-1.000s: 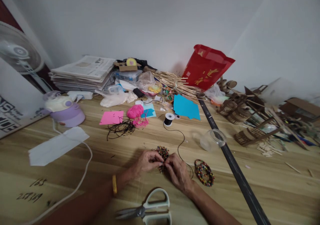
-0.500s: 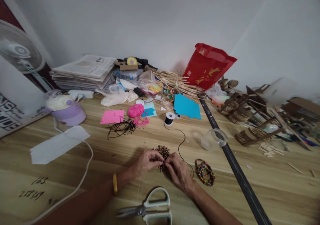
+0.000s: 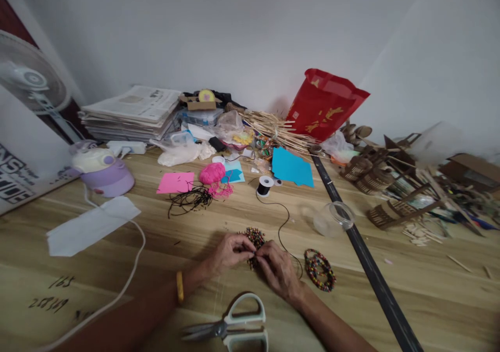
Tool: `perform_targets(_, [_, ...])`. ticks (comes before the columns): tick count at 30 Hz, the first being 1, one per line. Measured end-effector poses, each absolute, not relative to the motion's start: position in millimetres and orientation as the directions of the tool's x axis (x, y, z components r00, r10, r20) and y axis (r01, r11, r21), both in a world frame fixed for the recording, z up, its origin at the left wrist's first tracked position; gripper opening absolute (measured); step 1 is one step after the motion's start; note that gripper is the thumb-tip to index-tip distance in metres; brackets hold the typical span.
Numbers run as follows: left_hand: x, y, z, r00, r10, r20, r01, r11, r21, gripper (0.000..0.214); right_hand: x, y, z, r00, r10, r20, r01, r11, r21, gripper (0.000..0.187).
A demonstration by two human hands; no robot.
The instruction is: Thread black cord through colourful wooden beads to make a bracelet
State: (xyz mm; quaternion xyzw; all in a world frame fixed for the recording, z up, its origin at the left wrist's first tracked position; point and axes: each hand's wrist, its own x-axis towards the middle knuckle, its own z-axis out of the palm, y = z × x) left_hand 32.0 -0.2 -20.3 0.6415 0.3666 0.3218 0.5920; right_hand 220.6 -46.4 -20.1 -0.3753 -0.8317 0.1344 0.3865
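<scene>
My left hand [image 3: 231, 250] and my right hand [image 3: 278, 269] meet fingertip to fingertip over a pile of small multicoloured wooden beads [image 3: 253, 236]. Both pinch closed. What sits between the left fingertips is too small to make out. A thin black cord [image 3: 282, 233] runs from its white-rimmed spool [image 3: 264, 186] round to my right hand, whose fingers pinch it; its end is hidden. Right of that hand lie finished-looking bead bracelets [image 3: 320, 269], partly stacked. Scissors with white handles [image 3: 245, 318] rest between my forearms, blades pointing left.
A clear round container [image 3: 334, 219] stands by a dark strip [image 3: 375, 274] across the table. Cut black cords [image 3: 191, 200], pink yarn [image 3: 213, 174] and blue paper [image 3: 292, 165] lie farther back. At left, a white cable [image 3: 136, 258] crosses the table; woven baskets [image 3: 394, 211] stand right.
My hands stay over the bead pile, with only a slight shift of the right fingers. Nothing else has visibly moved.
</scene>
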Motion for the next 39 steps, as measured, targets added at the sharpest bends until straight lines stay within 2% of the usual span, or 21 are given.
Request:
perform_targets(13, [35.2, -1.6, -24.9, 0.485, 0.874, 0.018, 0.067, -0.057, 0.996, 0.010, 220.1, -45.5, -18.0, -0.428, 0.745, 0.512, 0.517, 0.667, -0.537, 0.012])
perform_targets(19, [35.0, -1.6, -27.1, 0.485, 0.874, 0.033, 0.089, -0.086, 0.992, 0.007, 219.7, -43.8, -17.0, -0.375, 0.741, 0.557, 0.473, 0.669, -0.573, 0.007])
perform_targets(23, [35.1, -1.1, -26.5, 0.485, 0.875, 0.014, 0.084, -0.063, 0.994, 0.009, 220.9, -43.9, -16.5, -0.337, 0.743, 0.578, 0.433, 0.667, -0.606, 0.006])
perform_targets(39, [34.7, -0.9, -25.4, 0.500, 0.866, -0.013, 0.056, -0.018, 0.998, 0.017, 221.4, -44.8, -17.3, -0.381, 0.754, 0.535, 0.407, 0.656, -0.635, 0.011])
